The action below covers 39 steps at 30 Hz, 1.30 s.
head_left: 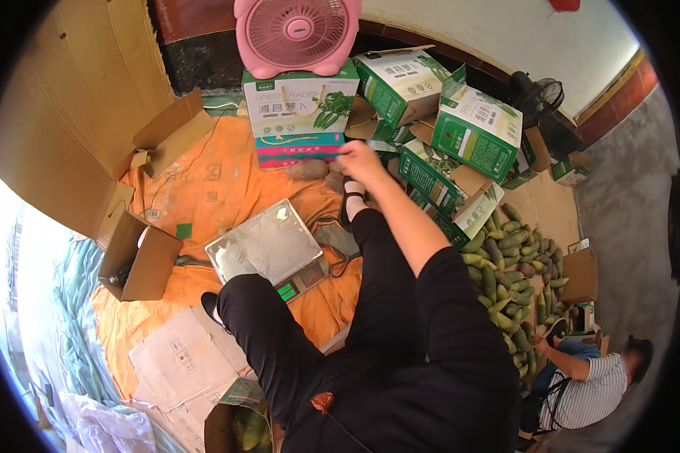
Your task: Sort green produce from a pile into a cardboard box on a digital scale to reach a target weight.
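My right hand reaches forward with its fingers curled together. It is at the right edge of a blue and pink carton, above my shoe. Whatever the fingers pinch, if anything, is too small to make out. Beside the hand lie brownish round lumps, like large tubers. My left hand is out of sight. Between my legs a flat metal-topped scale with a lit green display sits on an orange sheet.
A pink fan stands on a white and green carton. More green cartons lean in a heap at right, near piled green radishes. A person sits beyond them. An open box holding radishes is close by.
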### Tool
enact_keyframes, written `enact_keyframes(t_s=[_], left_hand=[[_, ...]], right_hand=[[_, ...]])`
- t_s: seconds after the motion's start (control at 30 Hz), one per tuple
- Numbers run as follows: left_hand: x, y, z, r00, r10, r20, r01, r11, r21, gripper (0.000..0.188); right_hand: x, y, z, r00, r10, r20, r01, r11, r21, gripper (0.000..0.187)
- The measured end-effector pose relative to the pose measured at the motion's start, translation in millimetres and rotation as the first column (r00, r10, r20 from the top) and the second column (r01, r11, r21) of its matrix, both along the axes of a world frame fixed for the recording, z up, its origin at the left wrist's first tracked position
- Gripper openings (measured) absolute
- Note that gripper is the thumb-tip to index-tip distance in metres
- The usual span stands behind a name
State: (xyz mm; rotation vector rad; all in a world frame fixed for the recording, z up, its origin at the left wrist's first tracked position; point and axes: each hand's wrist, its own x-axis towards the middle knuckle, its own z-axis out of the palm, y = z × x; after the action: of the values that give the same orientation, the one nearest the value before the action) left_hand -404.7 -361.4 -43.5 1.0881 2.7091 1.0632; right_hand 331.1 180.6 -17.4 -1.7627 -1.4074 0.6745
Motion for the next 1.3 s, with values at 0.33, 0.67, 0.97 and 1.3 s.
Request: enact_keyframes(t_s=[0.33,0.67,0.97,1.3], left_hand=[[197.1,229.3,111.1,0.976,-0.215,0.037,0.205,0.963,0.177,0.025],[416.3,406.6,92.2,0.44,-0.896,0.056,0.888,0.444,0.122,0.018],[403.1,402.4,68.7,0.453,-0.881,0.136,0.891,0.45,-0.06,0.016],[400.1,393.3,76.3,0.435,-0.894,0.108,0.899,0.439,0.014,0.012]], right_hand=[[152.9,-27.9,31.4,0.789,-0.508,-0.345,0.471,0.861,-0.19,0.069],[202.2,-2.3,12.1,0.751,-0.57,-0.332,0.521,0.821,-0.232,0.081],[224.1,3.8,8.8,0.536,-0.433,-0.725,0.412,0.883,-0.223,0.09],[244.8,-114.9,62.5,0.378,-0.22,-0.899,0.681,0.724,0.109,0.031]])
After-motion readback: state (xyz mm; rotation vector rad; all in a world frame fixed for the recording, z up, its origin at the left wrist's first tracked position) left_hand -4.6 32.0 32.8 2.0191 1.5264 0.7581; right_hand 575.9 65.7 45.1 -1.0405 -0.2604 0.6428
